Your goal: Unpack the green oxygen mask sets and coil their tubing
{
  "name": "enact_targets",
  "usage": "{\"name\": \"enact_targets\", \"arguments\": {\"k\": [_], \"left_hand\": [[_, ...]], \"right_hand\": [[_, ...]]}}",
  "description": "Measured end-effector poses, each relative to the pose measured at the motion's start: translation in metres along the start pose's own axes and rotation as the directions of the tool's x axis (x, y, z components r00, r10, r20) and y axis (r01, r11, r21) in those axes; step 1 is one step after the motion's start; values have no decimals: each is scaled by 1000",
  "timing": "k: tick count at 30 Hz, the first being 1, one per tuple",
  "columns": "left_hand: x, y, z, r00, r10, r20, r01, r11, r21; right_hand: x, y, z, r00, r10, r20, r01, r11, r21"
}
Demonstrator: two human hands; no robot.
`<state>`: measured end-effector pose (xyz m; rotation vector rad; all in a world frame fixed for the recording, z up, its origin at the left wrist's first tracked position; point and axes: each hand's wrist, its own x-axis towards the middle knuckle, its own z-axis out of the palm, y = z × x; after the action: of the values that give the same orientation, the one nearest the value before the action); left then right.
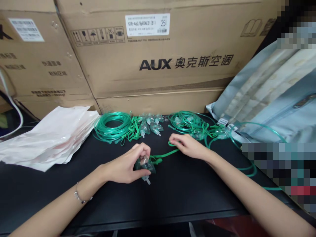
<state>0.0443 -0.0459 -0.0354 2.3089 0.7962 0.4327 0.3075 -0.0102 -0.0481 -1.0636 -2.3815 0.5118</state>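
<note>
My left hand [134, 161] is closed around a clear green-tinted oxygen mask [151, 168] over the black table, its pale connector pointing down toward me. From the mask a bright green elastic strap [166, 154] runs right and slightly up. My right hand [185, 144] pinches the far end of that strap between thumb and fingers. The strap looks stretched between both hands. Behind them lie several more masks [155, 126] with a heap of green straps [135, 129].
A coil of green tubing [113, 126] lies back left, another tangled coil [185, 120] back right. White plastic bags [61, 131] are stacked at left. Cardboard boxes [158, 79] wall off the back. A pale blue zippered bag [266, 98] leans at right, loose tubing before it.
</note>
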Motion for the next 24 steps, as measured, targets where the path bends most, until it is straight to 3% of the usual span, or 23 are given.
{"name": "enact_targets", "arguments": {"k": [4, 8, 11, 14, 18, 24], "left_hand": [[-2, 1, -4, 997, 43, -66, -43, 999, 5], [-1, 4, 0, 991, 98, -86, -99, 995, -3], [2, 7, 5, 989, 128, -67, -125, 991, 57], [4, 7, 10, 994, 113, -9, -110, 981, 160], [6, 6, 11, 997, 66, 49, -77, 959, 272], [12, 3, 16, 983, 181, 21, -180, 947, 267]], "right_hand": [[-1, 0, 0, 997, 71, -4, -71, 998, 3], [-1, -26, 10, 994, -101, -27, 101, 995, -1], [0, -43, 22, 972, -208, 112, 203, 978, 51], [0, -46, 31, 962, -140, 236, 144, 990, 0], [-2, -42, 32, 971, -67, 229, 90, 992, -89], [-1, -50, 35, 970, -65, 234, 87, 993, -85]]}}
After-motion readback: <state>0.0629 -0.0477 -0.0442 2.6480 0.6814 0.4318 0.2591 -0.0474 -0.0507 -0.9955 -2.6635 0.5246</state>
